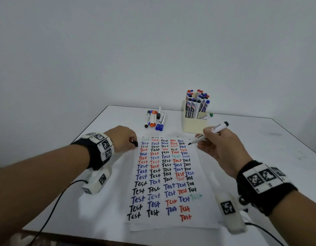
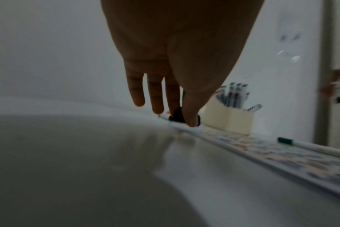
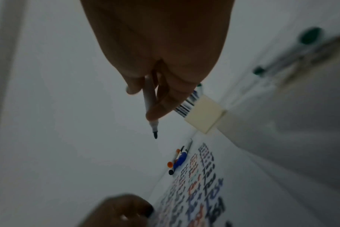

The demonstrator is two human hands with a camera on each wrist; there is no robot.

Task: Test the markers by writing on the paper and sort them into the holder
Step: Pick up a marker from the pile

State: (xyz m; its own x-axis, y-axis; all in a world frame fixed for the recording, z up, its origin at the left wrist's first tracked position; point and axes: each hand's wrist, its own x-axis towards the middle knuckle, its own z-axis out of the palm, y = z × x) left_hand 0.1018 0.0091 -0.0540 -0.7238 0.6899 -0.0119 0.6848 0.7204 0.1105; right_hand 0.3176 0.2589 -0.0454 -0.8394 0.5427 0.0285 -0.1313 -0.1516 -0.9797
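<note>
Right hand point(image 1: 219, 144), centre right of the head view, pinches an uncapped black marker point(image 1: 209, 132) in a writing grip. Long axis runs from upper right down to lower left, nib just above the paper's point(image 1: 203, 217) top right corner, near the last column of "Test" rows. Left hand point(image 1: 123, 139), centre left, pinches the black cap point(image 1: 135, 144) at the paper's top left edge. Right hand is nearer the cream holder point(image 1: 194, 126), just above it in frame. Loose markers point(image 1: 155, 119) lie upper centre on the worktop point(image 1: 260, 139).
</note>
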